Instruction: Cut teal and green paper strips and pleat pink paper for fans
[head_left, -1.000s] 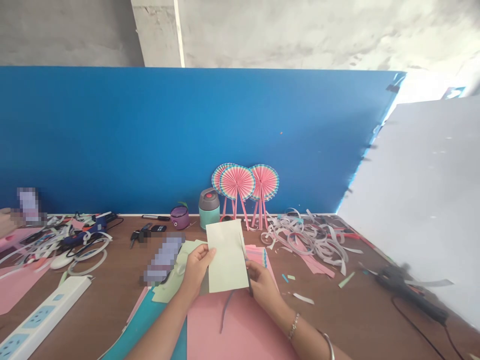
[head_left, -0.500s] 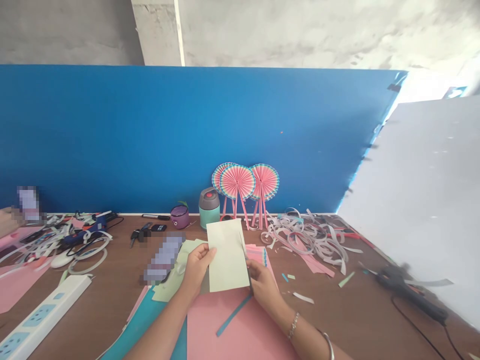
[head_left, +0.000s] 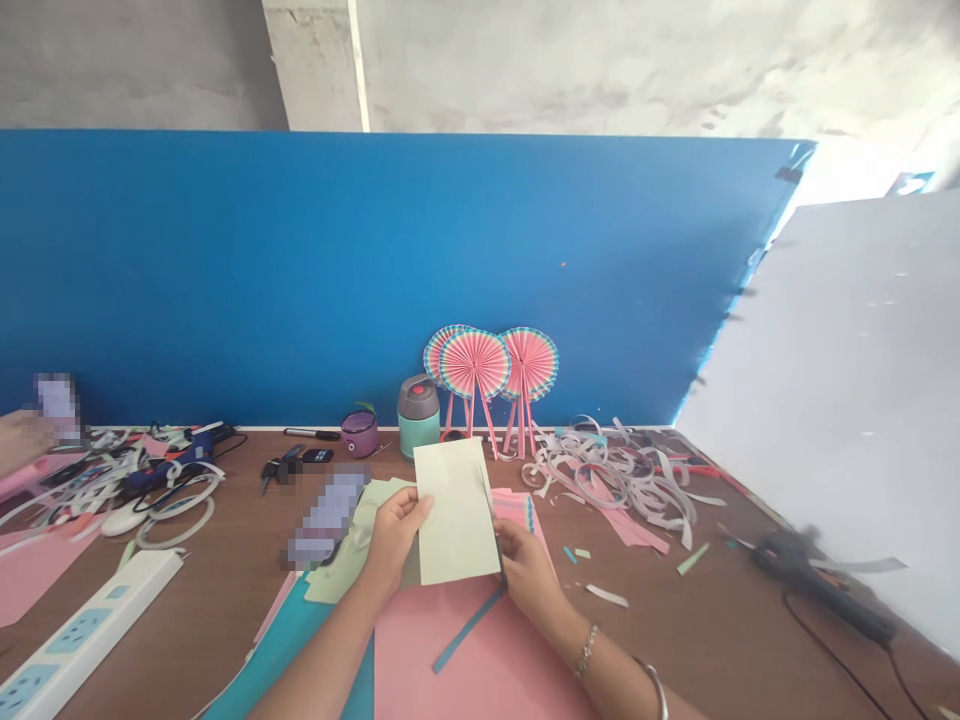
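My left hand (head_left: 399, 528) is closed on the left edge of a pale green paper sheet (head_left: 456, 515), thumb in front. At the sheet's right side my right hand (head_left: 523, 560) is wrapped round scissors (head_left: 487, 490); a thin blade lies along the paper's edge, and most of the handle is hidden by the fingers. Below the hands a narrow blue paper strip (head_left: 469, 630) lies on a large pink sheet (head_left: 450, 680). More green sheets (head_left: 330, 585) and a teal sheet (head_left: 281, 650) lie under my left forearm.
Pink pleated paper fans (head_left: 475, 365) lean at the back beside a thermos (head_left: 418, 420) and purple cup (head_left: 360, 435). Curled paper scraps (head_left: 615, 475) and a glue gun (head_left: 817, 580) lie right. A power strip (head_left: 90, 630) and another person's hand (head_left: 22, 440) are left.
Almost nothing differs; both hands hold the sheet and scissors in nearly the same place. The other person's hand at far left has shifted slightly.
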